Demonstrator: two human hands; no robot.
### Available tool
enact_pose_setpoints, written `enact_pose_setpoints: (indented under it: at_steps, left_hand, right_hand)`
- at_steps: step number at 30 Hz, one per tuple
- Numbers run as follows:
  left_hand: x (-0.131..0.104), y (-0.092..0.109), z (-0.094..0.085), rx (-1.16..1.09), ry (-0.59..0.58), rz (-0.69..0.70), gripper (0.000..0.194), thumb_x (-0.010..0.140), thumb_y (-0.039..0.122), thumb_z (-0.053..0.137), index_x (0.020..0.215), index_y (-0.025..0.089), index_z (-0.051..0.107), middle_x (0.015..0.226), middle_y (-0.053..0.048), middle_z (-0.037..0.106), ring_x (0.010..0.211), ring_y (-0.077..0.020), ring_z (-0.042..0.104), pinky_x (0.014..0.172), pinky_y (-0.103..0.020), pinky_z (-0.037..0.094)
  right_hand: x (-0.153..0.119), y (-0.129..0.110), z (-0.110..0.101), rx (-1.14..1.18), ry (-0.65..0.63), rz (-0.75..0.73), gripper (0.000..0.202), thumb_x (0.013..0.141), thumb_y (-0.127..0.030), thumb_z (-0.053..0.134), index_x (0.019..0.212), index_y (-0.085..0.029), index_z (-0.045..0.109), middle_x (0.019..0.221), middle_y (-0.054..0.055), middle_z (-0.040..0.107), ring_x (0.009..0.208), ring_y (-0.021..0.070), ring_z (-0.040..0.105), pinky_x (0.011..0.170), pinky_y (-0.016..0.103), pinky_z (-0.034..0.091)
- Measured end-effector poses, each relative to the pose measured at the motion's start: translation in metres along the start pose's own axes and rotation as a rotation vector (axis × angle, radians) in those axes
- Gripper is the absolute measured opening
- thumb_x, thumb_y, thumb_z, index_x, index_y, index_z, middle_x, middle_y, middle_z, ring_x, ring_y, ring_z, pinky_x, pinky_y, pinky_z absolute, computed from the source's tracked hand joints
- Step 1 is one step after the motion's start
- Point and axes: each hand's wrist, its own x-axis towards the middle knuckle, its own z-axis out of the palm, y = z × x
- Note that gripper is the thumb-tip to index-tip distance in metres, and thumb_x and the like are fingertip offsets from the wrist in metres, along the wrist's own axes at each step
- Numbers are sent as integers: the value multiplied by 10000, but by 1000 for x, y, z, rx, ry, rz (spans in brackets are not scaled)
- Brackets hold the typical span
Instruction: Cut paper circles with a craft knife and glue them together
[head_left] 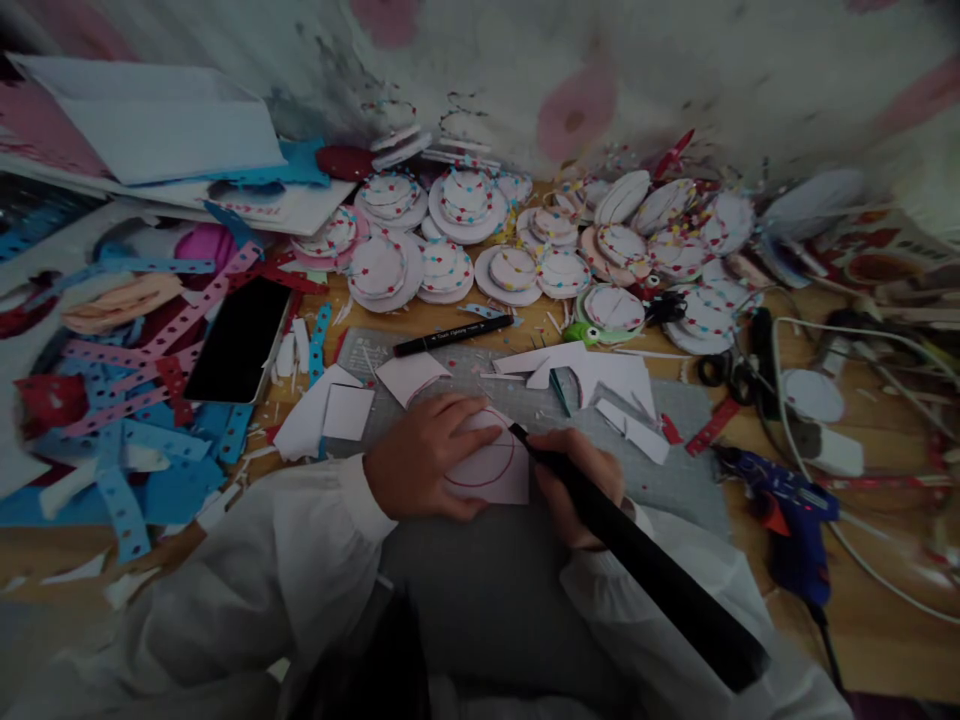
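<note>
on the cluttered table (885,645), a phone (238,340) and glue gun (799,545) flank the card (491,462).

Surroundings of my workplace. Wall (697,60), beyond my left hand (424,455) and my right hand (591,460): pale greyish ground with large, rounded pink patches (585,95), one bearing a darker centre; whether paint, paper or cloth, I cannot tell. Tabletop (870,640): yellowish-brown wood, extending to either side of my hands. Illumination: dim, with a whitish sheen on the wood rightward of my right hand.
</note>
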Motion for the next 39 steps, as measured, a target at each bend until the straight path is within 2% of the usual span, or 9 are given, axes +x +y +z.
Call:
enact_pose_setpoints:
  at_steps: [6, 15, 22, 25, 31, 36, 39]
  left_hand:
    - [-1, -1, 3, -5, 19, 5, 743, 672, 603, 709, 1231, 132, 573, 1297, -213, 543, 1189, -351, 502, 967, -531, 441]
    - [-2, -3, 6, -52, 33, -10, 711, 697, 586, 691, 1249, 157, 562, 1320, -199, 531, 1207, -355, 475, 986, -558, 414]
    - [1, -1, 2, -29, 31, -3, 725, 669, 565, 723, 1227, 126, 577, 1286, -212, 545, 1190, -353, 488, 978, -532, 427]
    - [0, -2, 3, -27, 23, -12, 725, 678, 583, 703, 1240, 144, 570, 1298, -203, 542, 1190, -353, 484, 976, -544, 423]
    - [-2, -2, 8, -11, 37, -27, 764, 634, 617, 717, 1242, 178, 571, 1314, -180, 542, 1187, -353, 500, 975, -544, 427]
    - [-1, -1, 7, 1, 43, -29, 761, 630, 616, 720, 1216, 147, 592, 1296, -194, 557, 1164, -359, 519, 955, -536, 450]
    - [-1, -1, 6, -3, 48, -25, 766, 629, 614, 723, 1203, 119, 605, 1294, -206, 557, 1159, -364, 518, 950, -532, 460]
  right_hand:
    - [-7, -5, -1, -22, 22, 29, 175, 759, -160, 514, 902, -242, 574, 632, -26, 644, 507, 163, 626, 450, 253, 464]
    - [-9, -8, 2, -52, 128, -8, 208, 766, -144, 543, 944, -247, 578, 715, -14, 673, 542, 154, 641, 477, 230, 475]
    - [-3, -10, 0, -44, 24, 14, 204, 755, -125, 520, 921, -237, 560, 632, -14, 639, 509, 160, 636, 460, 235, 475]
    - [-4, -10, 0, -36, 21, 39, 203, 753, -134, 517, 922, -237, 559, 615, -25, 624, 503, 154, 630, 458, 230, 470]
    - [-3, -16, 1, 0, -27, 39, 223, 731, -132, 536, 932, -230, 553, 553, -55, 552, 355, 111, 507, 357, 222, 372]
    - [-4, -22, 2, -8, 0, 65, 230, 731, -124, 532, 934, -230, 550, 591, -40, 589, 395, 111, 545, 392, 211, 400]
    - [-6, -21, 3, -24, 12, 91, 212, 738, -139, 543, 929, -230, 549, 561, -52, 565, 361, 105, 506, 368, 216, 376]
